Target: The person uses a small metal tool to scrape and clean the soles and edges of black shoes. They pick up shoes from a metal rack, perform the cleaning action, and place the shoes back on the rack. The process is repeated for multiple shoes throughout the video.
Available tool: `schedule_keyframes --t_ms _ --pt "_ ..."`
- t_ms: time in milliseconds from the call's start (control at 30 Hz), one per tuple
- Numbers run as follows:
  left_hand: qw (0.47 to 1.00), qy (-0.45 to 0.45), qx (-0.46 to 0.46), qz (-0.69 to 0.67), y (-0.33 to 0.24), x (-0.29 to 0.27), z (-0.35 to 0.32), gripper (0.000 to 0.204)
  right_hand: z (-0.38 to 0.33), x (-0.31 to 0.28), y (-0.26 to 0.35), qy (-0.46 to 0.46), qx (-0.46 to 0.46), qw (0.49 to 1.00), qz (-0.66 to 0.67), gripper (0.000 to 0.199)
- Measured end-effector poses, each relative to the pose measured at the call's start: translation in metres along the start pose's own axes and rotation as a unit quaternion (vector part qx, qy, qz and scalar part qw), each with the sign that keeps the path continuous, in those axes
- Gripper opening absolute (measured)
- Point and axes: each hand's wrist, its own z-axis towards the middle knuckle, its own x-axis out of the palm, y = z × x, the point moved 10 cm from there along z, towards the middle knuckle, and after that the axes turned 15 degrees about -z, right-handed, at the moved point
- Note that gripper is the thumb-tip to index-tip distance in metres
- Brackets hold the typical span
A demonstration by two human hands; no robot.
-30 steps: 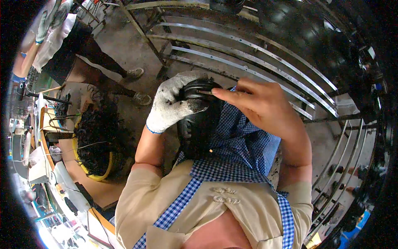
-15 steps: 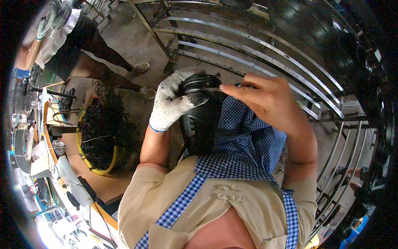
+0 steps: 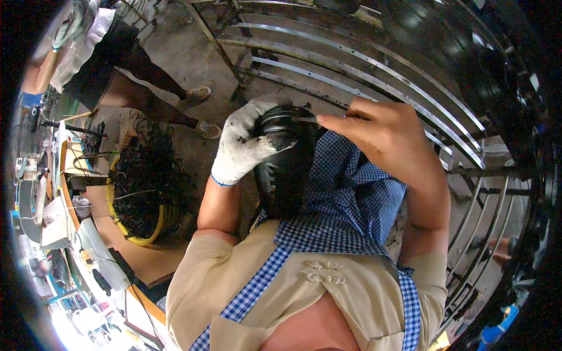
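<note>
Grasping the black piece [image 3: 287,169] firmly in the gloved left hand [image 3: 243,143], with the thumb pressed across its front and the grooved end turned up. Held upright just before the checked apron [image 3: 342,181]. Gripping a thin tool [image 3: 308,120] at the fingertips of the bare right hand [image 3: 380,131], right by the grooves; too small to tell whether touching or barely clear.

Likeliest trouble: a slip of the tool over the glossy curve, from pushing too hard or at a poor angle. Liable then to score the surface or catch the gloved thumb, so close beside the grooves. Possible too: a twist of the piece within the glove, from sideways pressure at the upper end.

Off to the left, a yellow tub [image 3: 142,241] heaped with black scraps [image 3: 146,181]; beyond, a metal rack [image 3: 328,52], well apart from the tool.
</note>
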Motion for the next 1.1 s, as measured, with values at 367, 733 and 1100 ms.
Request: schedule_keyframes --t_ms 367,733,1100 --pt "0.997 -0.046 0.034 -0.056 0.005 -0.033 -0.002 0.055 -0.033 0.063 -0.043 0.008 0.192 0.948 0.255 0.048" --pt "0.827 -0.383 -0.028 -0.41 0.083 -0.126 0.0 0.042 -0.088 0.139 -0.019 0.003 0.278 0.91 0.309 0.1" --pt "0.905 -0.359 -0.065 -0.217 0.087 -0.164 -0.012 0.042 -0.089 0.186 -0.053 -0.011 0.516 0.58 0.63 0.044"
